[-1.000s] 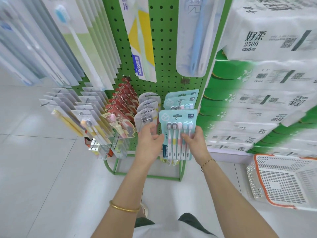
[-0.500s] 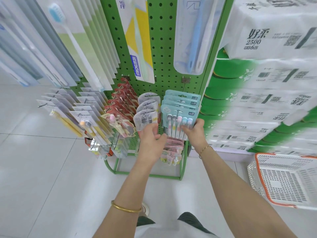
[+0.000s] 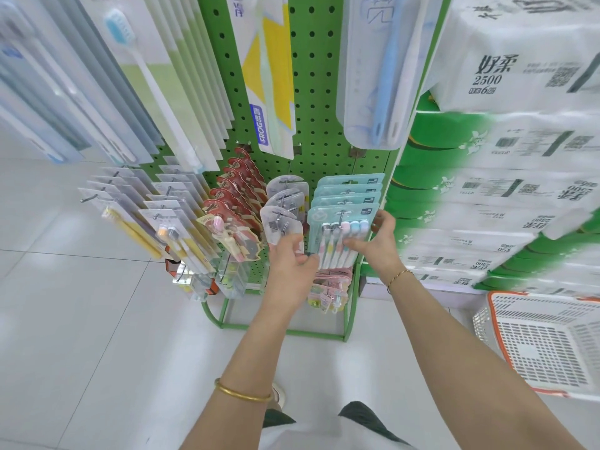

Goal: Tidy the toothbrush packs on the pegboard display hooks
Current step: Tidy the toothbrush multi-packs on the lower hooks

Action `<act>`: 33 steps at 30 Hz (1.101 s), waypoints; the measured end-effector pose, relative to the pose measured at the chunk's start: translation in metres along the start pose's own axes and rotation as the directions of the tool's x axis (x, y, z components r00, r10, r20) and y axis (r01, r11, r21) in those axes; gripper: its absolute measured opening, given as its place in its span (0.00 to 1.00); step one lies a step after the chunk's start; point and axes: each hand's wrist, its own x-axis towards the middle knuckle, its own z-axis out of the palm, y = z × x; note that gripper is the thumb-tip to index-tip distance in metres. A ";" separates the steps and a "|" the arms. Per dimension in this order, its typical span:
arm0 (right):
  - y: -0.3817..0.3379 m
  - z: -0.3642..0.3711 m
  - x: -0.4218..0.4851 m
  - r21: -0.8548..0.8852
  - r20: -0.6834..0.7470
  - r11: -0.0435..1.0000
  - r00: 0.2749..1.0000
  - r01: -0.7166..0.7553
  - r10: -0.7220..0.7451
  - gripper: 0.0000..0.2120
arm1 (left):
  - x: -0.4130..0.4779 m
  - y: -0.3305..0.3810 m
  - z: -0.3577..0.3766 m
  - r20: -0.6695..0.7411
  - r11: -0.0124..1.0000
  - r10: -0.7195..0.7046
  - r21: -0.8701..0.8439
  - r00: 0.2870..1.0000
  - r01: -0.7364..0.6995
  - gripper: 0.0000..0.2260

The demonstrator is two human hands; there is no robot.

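A teal multi-brush toothbrush pack hangs at the front of a row of like teal packs on a hook of the green pegboard. My left hand pinches the pack's lower left edge. My right hand grips its right side, thumb across the front over the brush handles. Both hands hold the same pack, which tilts slightly outward at the bottom.
Clear round-topped packs hang just left of the teal row, then red packs and clear yellow-brush packs. Long packs hang above. Stacked tissue bales stand on the right. A white and orange basket sits on the floor.
The teal pack has gone up and back onto the hook against the other teal packs. Both hands moved up with it and still hold it.
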 end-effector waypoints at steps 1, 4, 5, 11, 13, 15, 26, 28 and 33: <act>0.000 0.000 0.001 0.007 0.003 1.000 1.000 -0.004 0.004 0.41 | 0.000 0.000 0.000 -0.001 1.000 -0.001 0.001 1.000 0.001 0.21; -0.001 -0.001 0.001 0.031 0.011 0.999 1.000 -0.017 0.016 0.42 | 0.000 0.001 0.000 0.007 1.000 -0.004 0.005 1.000 0.004 0.21; -0.001 -0.001 0.001 0.037 0.015 0.999 1.000 -0.025 0.025 0.42 | 0.000 0.001 -0.001 0.009 1.000 -0.002 0.006 1.000 0.002 0.21; 0.005 -0.001 -0.003 -0.015 0.086 1.000 0.996 -0.018 0.020 0.33 | -0.003 0.003 -0.002 0.015 1.000 -0.008 -0.007 1.000 0.008 0.18; 0.001 -0.001 -0.007 0.026 0.106 0.999 0.994 -0.028 0.025 0.31 | -0.004 0.005 -0.003 0.015 1.000 0.001 -0.004 1.000 -0.001 0.15; -0.001 -0.002 -0.012 0.046 0.122 0.999 0.992 -0.025 0.019 0.31 | -0.005 0.005 -0.003 0.010 1.000 0.014 -0.002 1.000 -0.014 0.12; 0.005 -0.015 -0.042 0.101 0.233 0.994 0.972 -0.040 0.015 0.23 | -0.009 0.007 -0.003 -0.022 0.997 -0.027 -0.075 0.999 0.025 0.10; 0.005 -0.016 -0.046 0.107 0.239 0.994 0.971 -0.032 0.006 0.23 | -0.009 0.007 -0.003 -0.031 0.996 -0.024 -0.088 0.999 0.021 0.09; 0.005 -0.016 -0.055 0.161 0.260 0.985 0.966 -0.059 0.015 0.23 | -0.009 0.006 -0.004 -0.075 0.994 0.000 -0.108 0.997 -0.008 0.06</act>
